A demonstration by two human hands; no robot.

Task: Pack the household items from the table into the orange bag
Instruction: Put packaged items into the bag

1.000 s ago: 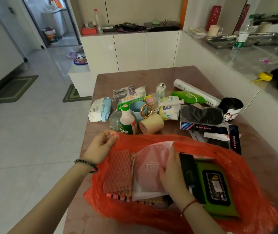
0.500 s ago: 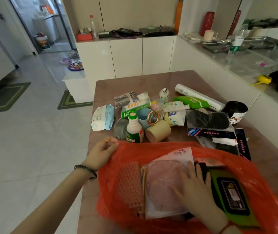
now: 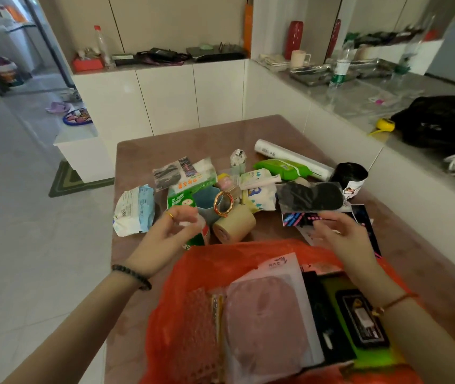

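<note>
**Both hands raised over the clutter, orange bag lying open below**

Lower centre of the frame: orange bag [image 3: 182, 295] lying open on the desk [image 3: 420, 245], holding a red textured sheet [image 3: 200, 328], a white packet with a pink round pad [image 3: 268, 322], and a green pack with a black label [image 3: 359, 322] to the right. Above the bag's far rim, at centre left: left hand [image 3: 165, 236], ring on one finger, beaded bracelet at the wrist, fingers [image 3: 185, 214] loosely curled around the white cap of a green-labelled bottle [image 3: 197, 239]; firm grip or mere touch, cannot tell because of blur. At centre right: right hand [image 3: 342, 234], red cord at the wrist, fingers [image 3: 323, 217] spread open, hovering over a dark printed card [image 3: 364, 217], gripping nothing. Between the hands: a beige tape roll [image 3: 234, 225] with a gold ring [image 3: 222, 203] just behind it, leaning at a blue cup [image 3: 207, 198]. Further back: a black eye mask in clear wrap [image 3: 309, 196], a white and blue tissue pack [image 3: 135, 212] at the left, a green wipes pack [image 3: 281, 169], a long white roll [image 3: 292, 159], and a black roll [image 3: 349, 176] at the right. Upper frame: white cabinets [image 3: 165, 98] with a cluttered top.
</note>
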